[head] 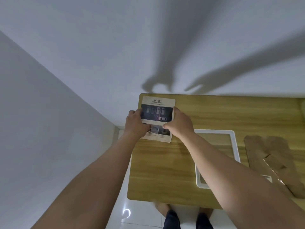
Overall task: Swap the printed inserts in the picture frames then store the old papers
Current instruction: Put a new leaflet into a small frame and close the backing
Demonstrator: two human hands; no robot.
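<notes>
Standing on a white tiled floor (143, 217), the person shows bare toes (162, 208) and dark trouser legs (173, 219) at the near edge of a light wooden table with rounded corners (165, 171). Both bare forearms reach out over it.

On the table's right half lies an empty white rectangular picture frame (234, 146). The right forearm crosses its near left corner and hides part of the rim. Just right of the frame, apart from it, lie flat brown cardboard backing boards (264, 154) that overlap one another.

Farther out, at the table's far left corner, lies the cream printed paper insert (158, 113), its left side at the table edge. The left hand (135, 123) sits on that side, forefinger along the edge and thumb on the printed face. Its other fingers are hidden, so I cannot tell whether it grips the sheet or only presses it. The right hand (179, 123) rests on the opposite side with thumb and forefinger spread wide, the thumb tip on the lower pictures and the fingertip at the right edge.

Its heading reads "SAFETY". Below sits a dark picture of cars seen from above; the smaller print is too blurred to read.

Beyond, pale walls (99, 55) carry the grey shadows of both arms (158, 83).
</notes>
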